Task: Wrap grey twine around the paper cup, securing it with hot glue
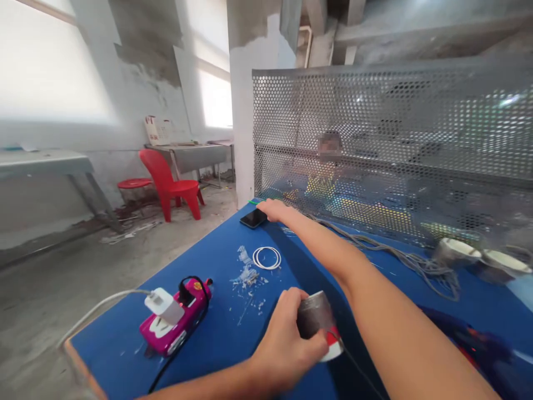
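My left hand (287,339) is wrapped round a grey roll of tape (314,316) with a red and white edge, on the blue table (216,261) near me. My right arm stretches forward across the table; my right hand (272,209) rests at the far edge with its fingers on a black phone (253,218). Whether the fingers grip the phone or only touch it is unclear. A white ring of cable (267,258) lies between the two hands, beside scraps of white residue (247,275).
A pink power strip (177,322) with a white charger (164,304) plugged in sits at the table's left front. Grey cables (400,255) run along a perforated metal screen (391,150), with a person behind it. Two tape rolls (478,258) lie right. A red chair (170,186) stands on the floor at left.
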Demonstrator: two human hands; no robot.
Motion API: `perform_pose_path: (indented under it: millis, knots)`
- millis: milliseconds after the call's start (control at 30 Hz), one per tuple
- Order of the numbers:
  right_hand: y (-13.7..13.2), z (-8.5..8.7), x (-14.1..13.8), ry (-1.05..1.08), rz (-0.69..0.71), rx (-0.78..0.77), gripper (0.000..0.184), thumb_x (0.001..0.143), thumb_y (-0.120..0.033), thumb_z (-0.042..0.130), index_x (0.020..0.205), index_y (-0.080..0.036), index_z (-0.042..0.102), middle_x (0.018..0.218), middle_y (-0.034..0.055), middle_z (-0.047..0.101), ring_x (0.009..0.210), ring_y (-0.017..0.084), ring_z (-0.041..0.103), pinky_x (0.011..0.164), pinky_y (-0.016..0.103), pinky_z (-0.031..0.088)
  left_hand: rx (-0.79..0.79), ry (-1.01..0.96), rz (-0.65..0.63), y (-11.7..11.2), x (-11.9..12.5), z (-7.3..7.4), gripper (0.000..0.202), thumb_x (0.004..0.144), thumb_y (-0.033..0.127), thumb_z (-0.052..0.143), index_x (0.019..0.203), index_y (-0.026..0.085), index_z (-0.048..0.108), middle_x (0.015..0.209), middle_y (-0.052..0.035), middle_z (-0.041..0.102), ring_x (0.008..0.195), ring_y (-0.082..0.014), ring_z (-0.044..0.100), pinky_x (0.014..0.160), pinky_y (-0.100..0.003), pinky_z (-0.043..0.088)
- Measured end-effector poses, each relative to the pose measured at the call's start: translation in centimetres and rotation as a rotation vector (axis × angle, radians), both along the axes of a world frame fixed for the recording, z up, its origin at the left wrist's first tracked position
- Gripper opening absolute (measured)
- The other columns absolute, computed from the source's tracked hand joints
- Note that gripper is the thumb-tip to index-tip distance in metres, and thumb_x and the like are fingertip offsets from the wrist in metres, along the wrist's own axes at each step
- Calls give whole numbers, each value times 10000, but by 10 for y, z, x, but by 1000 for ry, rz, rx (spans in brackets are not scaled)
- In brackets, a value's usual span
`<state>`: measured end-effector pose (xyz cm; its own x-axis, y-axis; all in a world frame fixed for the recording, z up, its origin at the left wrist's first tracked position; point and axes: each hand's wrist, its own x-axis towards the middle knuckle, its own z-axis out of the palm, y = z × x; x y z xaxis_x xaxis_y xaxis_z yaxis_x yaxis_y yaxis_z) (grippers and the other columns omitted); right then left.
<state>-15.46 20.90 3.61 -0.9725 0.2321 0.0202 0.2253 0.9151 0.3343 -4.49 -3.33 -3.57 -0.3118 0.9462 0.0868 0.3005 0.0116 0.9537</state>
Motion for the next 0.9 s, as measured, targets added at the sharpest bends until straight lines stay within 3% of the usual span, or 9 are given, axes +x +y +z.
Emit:
perform_pose_path:
  millis: [167, 333, 733, 900]
  knots:
    - [13, -12, -24, -112, -1, -49, 304, 922, -318, 546, 1187, -171, 551, 1198, 88, 570, 1001, 205, 596, 840, 408, 518, -18, -108, -16, -2, 1, -14, 245, 632, 154, 618, 815, 212, 465, 762, 14, 482, 727, -145, 443, 624, -258, 348]
    - [23, -16, -36, -210, 16, -104, 303, 920, -317, 549, 1188, -175, 551, 1198, 86, 570, 1004, 206, 596, 839, 405, 518, -54, -164, -28, -5, 3, -10, 263, 646, 208, 649, 818, 213, 450, 740, 19, 466, 702, -136, 423, 606, -255, 338]
    - [13, -1, -44, -234, 92, 5, 316, 917, -318, 555, 1194, -167, 546, 1196, 87, 570, 1006, 211, 596, 839, 413, 518, -109, -164, -20, -3, 2, 1, 310, 631, 298, 694, 806, 208, 455, 765, 21, 467, 711, -132, 413, 614, -252, 342]
    - [28, 22, -27, -166, 36, 28, 308, 920, -318, 549, 1192, -173, 548, 1204, 87, 567, 1010, 209, 594, 844, 412, 516, -137, -116, -30, 1, -1, 1, 261, 609, 199, 637, 782, 205, 442, 770, 16, 453, 717, -140, 417, 626, -266, 337]
